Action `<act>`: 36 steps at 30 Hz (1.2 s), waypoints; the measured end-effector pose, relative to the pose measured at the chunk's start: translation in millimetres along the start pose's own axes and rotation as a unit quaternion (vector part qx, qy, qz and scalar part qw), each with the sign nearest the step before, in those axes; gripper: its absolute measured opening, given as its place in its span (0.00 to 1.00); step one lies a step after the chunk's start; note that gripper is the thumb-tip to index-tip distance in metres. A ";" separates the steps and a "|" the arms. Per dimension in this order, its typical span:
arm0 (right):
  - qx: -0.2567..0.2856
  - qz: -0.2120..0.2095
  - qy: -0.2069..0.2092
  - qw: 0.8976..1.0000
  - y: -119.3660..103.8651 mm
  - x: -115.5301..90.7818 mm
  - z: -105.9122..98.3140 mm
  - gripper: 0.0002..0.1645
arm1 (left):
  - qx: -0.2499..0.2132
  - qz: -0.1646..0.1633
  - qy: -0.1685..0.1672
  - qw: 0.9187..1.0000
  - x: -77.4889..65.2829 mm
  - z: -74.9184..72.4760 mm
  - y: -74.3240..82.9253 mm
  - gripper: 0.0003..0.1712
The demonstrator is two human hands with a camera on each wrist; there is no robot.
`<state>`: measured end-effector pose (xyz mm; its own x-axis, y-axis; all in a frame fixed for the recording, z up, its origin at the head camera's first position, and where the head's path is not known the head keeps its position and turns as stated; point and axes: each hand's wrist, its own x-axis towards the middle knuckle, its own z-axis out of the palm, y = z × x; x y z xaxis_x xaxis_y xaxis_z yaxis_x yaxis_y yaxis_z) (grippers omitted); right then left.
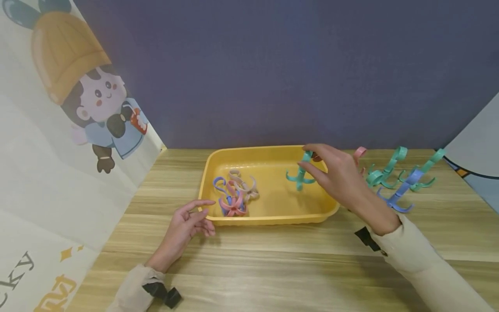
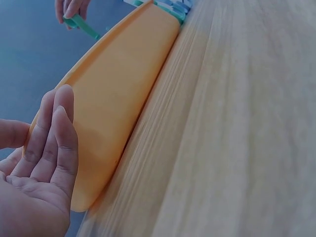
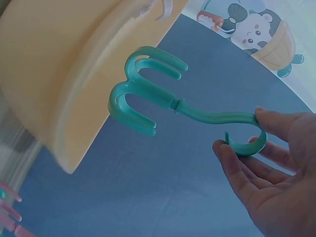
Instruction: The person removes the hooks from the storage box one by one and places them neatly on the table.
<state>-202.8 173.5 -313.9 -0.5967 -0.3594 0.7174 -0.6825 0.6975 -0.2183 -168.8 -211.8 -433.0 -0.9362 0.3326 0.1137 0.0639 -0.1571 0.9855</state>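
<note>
My right hand (image 1: 338,173) pinches a green four-prong hanging hook (image 1: 301,177) by its curved top, over the right part of a yellow tray (image 1: 269,219). In the right wrist view, thumb and fingers close round the curl of the green hook (image 3: 158,98), and its prongs point away from the hand. My left hand (image 1: 191,221) is at the tray's front left corner, fingers loosely extended beside the rim. The left wrist view has those fingers against the tray's outer wall (image 2: 118,84); firm contact cannot be told. Inside the tray's left part lie pink (image 1: 234,206), blue (image 1: 219,184) and beige (image 1: 247,186) hooks.
Right of the tray, on the wooden table (image 1: 273,268), stand several more hooks: green ones (image 1: 390,167), a blue one (image 1: 403,190) and a pink one (image 1: 359,154), partly hidden by my right hand. A dark blue panel (image 1: 273,78) rises behind; a cartoon-printed wall (image 1: 46,173) borders the left.
</note>
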 end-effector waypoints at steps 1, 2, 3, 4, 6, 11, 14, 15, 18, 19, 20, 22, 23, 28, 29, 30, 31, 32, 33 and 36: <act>-0.003 -0.001 0.002 1.000 -0.1 -1.1 -1.2 0.23 | 0.000 0.000 0.000 1.000 -0.1 0.1 -0.1 0.22; -0.006 -0.003 0.004 1.000 0.2 -2.1 -2.3 0.23 | -0.001 0.000 0.000 1.000 -0.2 0.2 -0.1 0.22; -0.008 -0.005 0.006 1.000 0.3 -3.0 -3.5 0.23 | -0.001 0.000 0.000 1.000 -0.5 0.3 -0.2 0.22; -0.009 -0.007 0.008 1.000 0.4 -3.9 -4.7 0.23 | -0.002 -0.001 0.000 1.000 -0.6 0.4 -0.4 0.22; -0.011 -0.012 0.014 1.000 0.5 -5.8 -7.4 0.23 | -0.003 0.000 -0.001 1.000 -0.8 0.4 -0.6 0.22; -0.020 -0.028 0.036 0.999 0.4 -10.5 -16.2 0.25 | -0.001 0.000 0.001 1.000 -1.1 0.3 -1.0 0.22; -0.021 -0.033 0.046 0.998 -0.7 -13.0 -22.1 0.26 | 0.000 0.000 0.002 1.000 -1.2 0.1 -1.0 0.22; -0.021 -0.036 0.050 0.998 -1.0 -13.8 -24.0 0.26 | 0.000 0.000 0.003 1.000 -1.3 0.1 -1.0 0.22; -0.023 -0.034 0.059 0.997 -1.6 -17.1 -30.2 0.25 | 0.001 0.000 0.004 1.000 -1.5 0.2 -0.8 0.22; -0.023 -0.034 0.064 0.997 -1.6 -18.2 -32.4 0.25 | 0.001 0.000 0.004 1.000 -1.6 0.3 -0.8 0.22; -0.023 -0.036 0.068 0.997 -1.3 -19.5 -35.0 0.24 | 0.001 0.000 0.005 1.000 -1.6 0.4 -0.7 0.22; -0.020 -0.033 0.076 0.996 -1.0 -22.5 -40.7 0.21 | 0.002 0.000 0.005 1.000 -1.6 0.6 -0.6 0.22; -0.022 -0.035 0.082 0.996 -1.0 -23.5 -43.6 0.20 | 0.002 0.000 0.005 1.000 -1.6 0.7 -0.6 0.22; -0.037 -0.022 0.097 0.994 -1.4 -29.5 -59.5 0.32 | 0.003 0.000 0.005 1.000 -1.3 0.9 -0.7 0.22; -0.039 -0.017 0.100 0.994 -1.8 -30.8 -62.7 0.33 | 0.004 0.000 0.006 1.000 -1.2 1.0 -0.6 0.22; -0.039 -0.013 0.103 0.994 -2.1 -32.2 -65.9 0.34 | 0.005 -0.001 0.006 1.000 -1.2 1.0 -0.6 0.22; -0.037 -0.009 0.106 0.994 -2.5 -33.4 -69.0 0.34 | 0.007 -0.002 0.007 1.000 -1.2 0.9 -0.5 0.22; -0.035 -0.008 0.111 0.993 -2.8 -34.5 -71.8 0.34 | 0.008 -0.002 0.008 1.000 -1.2 0.9 -0.3 0.22; -0.036 -0.009 0.117 0.992 -2.9 -35.2 -74.7 0.34 | 0.009 -0.002 0.009 1.000 -1.1 0.9 0.0 0.22; -0.057 -0.008 0.140 0.988 -4.1 -36.8 -82.7 0.35 | 0.012 -0.004 0.011 1.000 -1.2 0.5 0.4 0.22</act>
<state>-143.1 235.1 -284.7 -0.4344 -0.1971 0.8789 -0.6296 0.7642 -0.1398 -167.5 -211.7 -432.6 -0.9439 0.3133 0.1041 0.0654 -0.1315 0.9892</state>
